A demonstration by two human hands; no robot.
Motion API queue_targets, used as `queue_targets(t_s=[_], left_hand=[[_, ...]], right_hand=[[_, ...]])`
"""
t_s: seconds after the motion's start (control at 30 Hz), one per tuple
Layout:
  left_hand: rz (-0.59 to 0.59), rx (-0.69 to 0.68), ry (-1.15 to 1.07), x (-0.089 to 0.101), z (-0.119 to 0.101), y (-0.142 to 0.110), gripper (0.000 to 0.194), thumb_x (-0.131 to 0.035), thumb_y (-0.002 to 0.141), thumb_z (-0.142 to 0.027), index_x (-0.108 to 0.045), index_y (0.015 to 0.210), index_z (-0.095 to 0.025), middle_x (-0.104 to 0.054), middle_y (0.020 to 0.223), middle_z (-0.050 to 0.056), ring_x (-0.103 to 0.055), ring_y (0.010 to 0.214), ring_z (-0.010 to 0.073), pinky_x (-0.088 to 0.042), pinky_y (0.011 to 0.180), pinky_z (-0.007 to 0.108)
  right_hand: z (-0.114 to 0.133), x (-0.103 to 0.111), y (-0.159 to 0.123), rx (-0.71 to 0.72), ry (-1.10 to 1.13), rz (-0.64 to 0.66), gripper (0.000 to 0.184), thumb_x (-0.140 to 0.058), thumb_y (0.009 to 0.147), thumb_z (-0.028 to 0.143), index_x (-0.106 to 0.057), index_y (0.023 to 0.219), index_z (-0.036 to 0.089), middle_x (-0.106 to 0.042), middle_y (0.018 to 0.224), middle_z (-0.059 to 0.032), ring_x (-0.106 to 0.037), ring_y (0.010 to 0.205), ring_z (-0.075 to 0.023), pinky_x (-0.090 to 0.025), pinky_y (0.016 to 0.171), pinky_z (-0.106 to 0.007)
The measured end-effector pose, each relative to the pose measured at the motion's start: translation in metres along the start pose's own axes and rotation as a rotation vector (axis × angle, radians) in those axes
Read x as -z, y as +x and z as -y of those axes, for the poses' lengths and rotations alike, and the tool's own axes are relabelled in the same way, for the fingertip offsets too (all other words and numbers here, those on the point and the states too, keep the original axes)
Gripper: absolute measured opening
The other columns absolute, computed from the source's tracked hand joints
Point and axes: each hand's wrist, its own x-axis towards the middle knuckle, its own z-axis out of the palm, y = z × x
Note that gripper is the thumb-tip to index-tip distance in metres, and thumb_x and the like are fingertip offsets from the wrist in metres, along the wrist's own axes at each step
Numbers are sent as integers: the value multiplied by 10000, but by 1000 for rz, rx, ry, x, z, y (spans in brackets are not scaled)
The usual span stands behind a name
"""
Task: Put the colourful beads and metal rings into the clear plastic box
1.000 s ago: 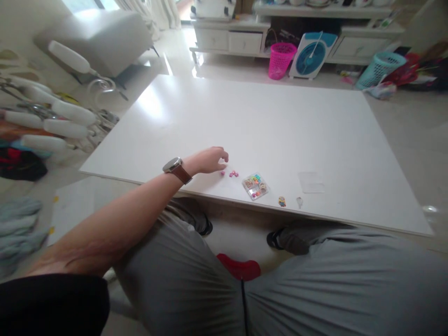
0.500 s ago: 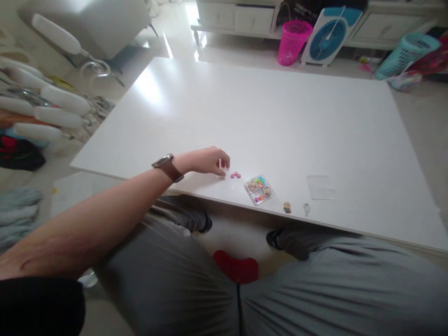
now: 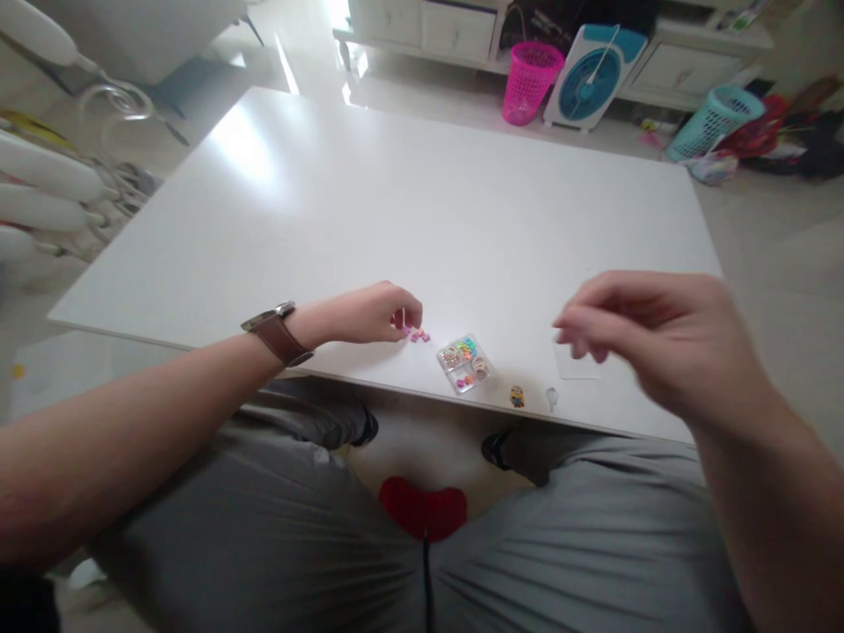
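Note:
My left hand (image 3: 381, 313), with a brown-strapped watch on its wrist, is curled low over the table. Its thumb and fingertips close on a small purple bead (image 3: 405, 331), beside a few loose pink and orange beads (image 3: 420, 336). Right of them lies a clear compartment box (image 3: 465, 362) with colourful beads and pale ring-like pieces. A small yellow and blue Minion figure (image 3: 518, 396) and a small clear, whitish piece (image 3: 552, 398) lie near the table edge. My right hand (image 3: 650, 330), blurred, is raised with fingers pinched; what it holds, if anything, is indistinct. It partly covers a clear flat lid (image 3: 577, 365).
The white table (image 3: 422, 193) reaches away from my legs. Beyond it on the floor stand a pink basket (image 3: 531, 83), a blue and white fan (image 3: 592, 79) and a light blue basket (image 3: 716, 123). White-padded metal rods (image 3: 49, 167) are at the left.
My right hand has come into view from the right, over the clear lid. My left hand's fingertips have moved down onto the loose beads and closed. The whole view has shifted somewhat.

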Motion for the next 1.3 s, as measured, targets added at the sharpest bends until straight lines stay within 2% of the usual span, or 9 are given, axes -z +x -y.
queue_targets(t_s=[0.1,0.2,0.33,0.53,0.67,0.87,1.07,1.2,1.3], left_hand=[[-12,-135,-79,-6,-26,2,174,-591,816,-198,-747,893,-199,-723,899,35,-647,800,140,-501,759,270],[9,-248,-81,-18,-47,8,216,-585,790,-120,-753,887,-216,-720,898,32,-643,802,140,-494,769,269],[13,-344,-60,-32,-58,19,222,-587,826,-108,-750,925,-222,-725,862,29,-638,755,131,-470,721,255],[-32,-333,13,-43,-58,31,78,-653,849,-201,-731,853,-205,-735,858,36,-638,736,134,-426,661,241],[16,-309,30,-45,-57,36,64,-678,844,-211,-741,855,-211,-733,870,24,-652,793,137,-427,688,224],[29,-391,-4,-41,-57,33,80,-690,834,-195,-736,898,-207,-728,924,25,-651,811,136,-432,715,223],[29,-378,-21,-30,-56,23,138,-699,819,-186,-735,951,-204,-706,944,34,-636,824,139,-434,727,230],[-38,-301,-22,-24,-43,19,112,-718,776,-163,-735,883,-188,-676,859,18,-595,742,120,-418,680,228],[-88,-253,-7,-21,-29,16,80,-677,773,-136,-728,821,-176,-658,797,10,-570,697,108,-406,658,226]], right_hand=[[3,-12,6,108,-210,122,203,-587,901,330,-703,796,201,-679,748,-20,-587,635,-143,-421,600,-277],[3,-26,8,141,-262,299,198,-556,911,286,-710,821,200,-685,766,-19,-584,654,-140,-396,612,-270],[1,-35,8,163,-317,379,198,-553,918,273,-702,815,192,-682,781,-28,-586,701,-148,-380,638,-266],[5,-37,5,165,-308,393,205,-536,932,240,-700,824,182,-686,804,-35,-583,721,-146,-373,666,-258],[7,-37,3,168,-289,404,183,-553,920,237,-702,831,180,-683,805,-33,-575,720,-147,-365,664,-257],[6,-32,-1,139,-301,452,206,-520,936,256,-704,878,186,-700,841,-41,-590,748,-160,-378,686,-268],[-7,-30,-7,97,-320,601,246,-513,935,268,-706,1080,222,-739,1026,-56,-655,886,-204,-415,740,-284],[-13,-42,-11,92,-340,689,354,-489,931,263,-646,1248,237,-737,1113,-72,-677,920,-227,-434,744,-298],[-14,-54,-11,97,-389,751,349,-482,928,265,-643,1233,210,-733,1128,-96,-684,927,-245,-441,729,-310]])
